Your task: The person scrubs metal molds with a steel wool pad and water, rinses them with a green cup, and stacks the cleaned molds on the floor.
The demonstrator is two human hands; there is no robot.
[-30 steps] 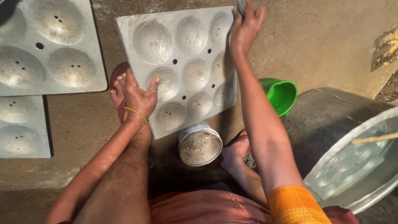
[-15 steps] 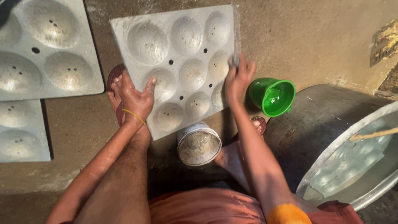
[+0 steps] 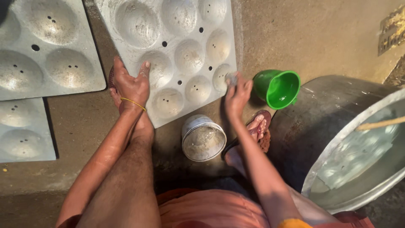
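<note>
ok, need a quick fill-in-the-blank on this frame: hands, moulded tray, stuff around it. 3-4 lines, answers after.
1. The left hand lies flat on the ____ edge of the moulded metal tray.
2. The right hand presses a small scrubber against the tray's ____ edge.
3. The plastic cup beside the right hand is ____ in colour.
4. The small metal tin stands between the person's two ____.

Missing words: left; right; green; feet

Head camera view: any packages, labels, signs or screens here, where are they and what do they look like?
No packages, labels or screens show.
Possible marking: upper right edge, a yellowish patch on the brown floor, cut off by the frame; too blurred to tell whether it is a sign.
Small metal tin: on the floor between the person's feet, round, grey, no label visible.
</note>
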